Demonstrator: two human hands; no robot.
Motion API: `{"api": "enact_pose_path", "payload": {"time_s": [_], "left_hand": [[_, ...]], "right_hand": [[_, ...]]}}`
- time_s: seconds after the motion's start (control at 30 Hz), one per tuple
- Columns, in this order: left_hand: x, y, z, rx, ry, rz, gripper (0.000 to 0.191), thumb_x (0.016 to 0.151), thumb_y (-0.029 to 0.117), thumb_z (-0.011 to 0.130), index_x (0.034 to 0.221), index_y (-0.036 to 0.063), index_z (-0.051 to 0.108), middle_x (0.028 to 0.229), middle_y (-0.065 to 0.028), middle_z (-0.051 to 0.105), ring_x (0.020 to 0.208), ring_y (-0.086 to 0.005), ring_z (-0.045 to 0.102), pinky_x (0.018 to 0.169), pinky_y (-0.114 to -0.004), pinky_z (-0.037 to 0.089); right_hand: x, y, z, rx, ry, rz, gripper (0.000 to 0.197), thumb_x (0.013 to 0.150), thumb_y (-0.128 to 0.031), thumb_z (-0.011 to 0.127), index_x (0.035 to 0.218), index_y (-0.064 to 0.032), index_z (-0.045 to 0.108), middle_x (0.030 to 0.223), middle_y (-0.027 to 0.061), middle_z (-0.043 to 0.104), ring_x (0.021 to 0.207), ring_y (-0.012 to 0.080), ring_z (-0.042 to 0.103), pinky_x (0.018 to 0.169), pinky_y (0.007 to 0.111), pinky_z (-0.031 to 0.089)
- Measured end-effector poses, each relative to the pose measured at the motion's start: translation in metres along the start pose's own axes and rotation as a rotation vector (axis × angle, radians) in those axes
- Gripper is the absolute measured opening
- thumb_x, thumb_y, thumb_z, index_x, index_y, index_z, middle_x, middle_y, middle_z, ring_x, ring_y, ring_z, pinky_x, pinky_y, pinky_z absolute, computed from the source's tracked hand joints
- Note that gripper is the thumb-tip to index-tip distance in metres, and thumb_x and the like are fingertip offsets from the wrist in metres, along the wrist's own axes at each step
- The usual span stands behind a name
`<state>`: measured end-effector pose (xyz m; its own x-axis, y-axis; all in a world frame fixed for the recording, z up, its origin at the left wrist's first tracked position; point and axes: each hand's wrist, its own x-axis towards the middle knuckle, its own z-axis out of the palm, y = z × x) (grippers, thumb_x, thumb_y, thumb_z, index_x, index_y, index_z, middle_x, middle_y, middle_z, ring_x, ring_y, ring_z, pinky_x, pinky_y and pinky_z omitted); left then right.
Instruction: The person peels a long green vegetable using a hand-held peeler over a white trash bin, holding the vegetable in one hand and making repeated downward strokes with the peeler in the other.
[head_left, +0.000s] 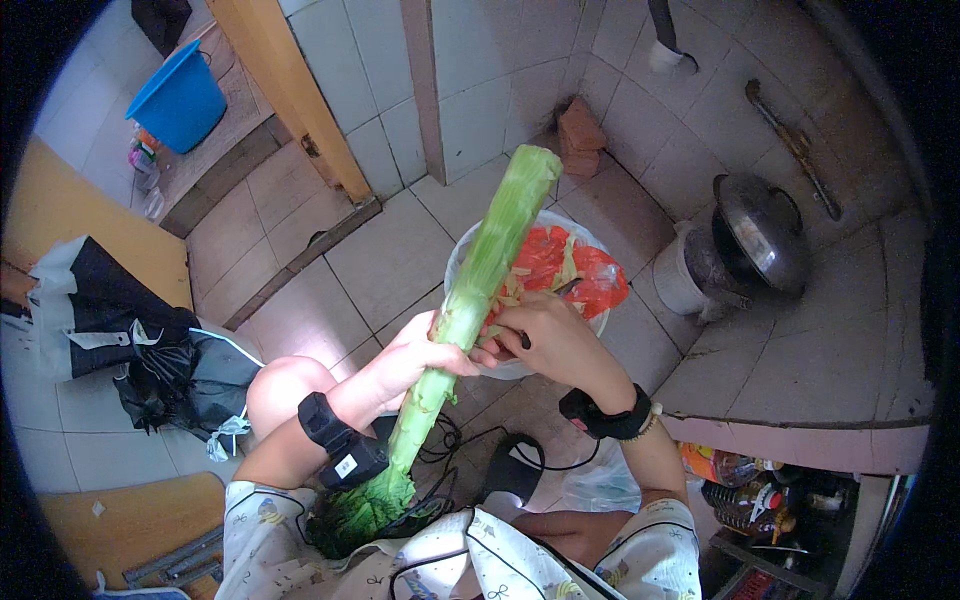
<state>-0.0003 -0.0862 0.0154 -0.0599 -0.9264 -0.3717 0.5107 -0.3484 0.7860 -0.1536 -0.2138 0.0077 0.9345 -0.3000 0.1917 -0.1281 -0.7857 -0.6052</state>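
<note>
A long green celtuce stem (491, 247) slants across the view, its pale cut end (540, 159) away from me and its leafy top (371, 502) near my lap. My left hand (409, 356) grips it around the middle. Close to the stem's right side, my right hand (555, 341) is closed on a small dark bladed tool (568, 286), a knife or a peeler; the fingers hide most of it. Below both hands stands a white bucket (452, 274) containing a red plastic bag (600, 281) with pale green peelings (568, 259) on it.
At right, a lidded wok (765, 232) sits by a tiled counter (810, 352), with bottles (742, 499) beneath. Black bags (172, 360) lie at left. Black cable (450, 442) runs near my slippered foot (514, 469). A blue basin (180, 101) stands beyond the doorway; bricks (580, 139) fill the corner.
</note>
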Motion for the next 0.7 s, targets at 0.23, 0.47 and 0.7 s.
{"api": "enact_pose_path", "payload": {"time_s": [0.23,0.47,0.7], "left_hand": [[-0.018,0.002,-0.003,0.059,0.133,-0.007,0.057,0.064,-0.001,0.058,0.117,0.0043,0.039,0.1,-0.011,0.051,0.071,-0.0173,0.059,0.054,-0.024,0.05],[-0.031,0.003,-0.022,0.26,0.156,0.005,0.05,0.064,0.004,0.064,0.11,0.0039,0.045,0.074,-0.0046,0.055,0.063,-0.0113,0.057,0.053,-0.022,0.048],[-0.054,0.01,-0.018,0.097,0.081,-0.111,0.051,0.062,0.008,0.065,0.108,-0.0013,0.046,0.071,-0.0065,0.052,0.059,-0.0123,0.054,0.052,-0.022,0.043]], "right_hand": [[0.0,0.03,-0.013,-0.096,-0.105,0.264,0.019,0.075,-0.017,0.061,0.086,-0.0016,0.059,0.077,0.0174,0.061,0.08,0.0333,0.059,0.072,0.041,0.046],[0.001,0.027,-0.057,0.265,0.232,0.277,0.025,0.077,-0.013,0.062,0.096,0.0012,0.054,0.086,0.0109,0.058,0.085,0.0216,0.058,0.077,0.03,0.045],[0.006,0.009,-0.098,0.74,0.592,-0.131,0.035,0.089,-0.035,0.048,0.079,-0.0016,0.053,0.076,0.007,0.054,0.077,0.0183,0.052,0.078,0.035,0.042]]}}
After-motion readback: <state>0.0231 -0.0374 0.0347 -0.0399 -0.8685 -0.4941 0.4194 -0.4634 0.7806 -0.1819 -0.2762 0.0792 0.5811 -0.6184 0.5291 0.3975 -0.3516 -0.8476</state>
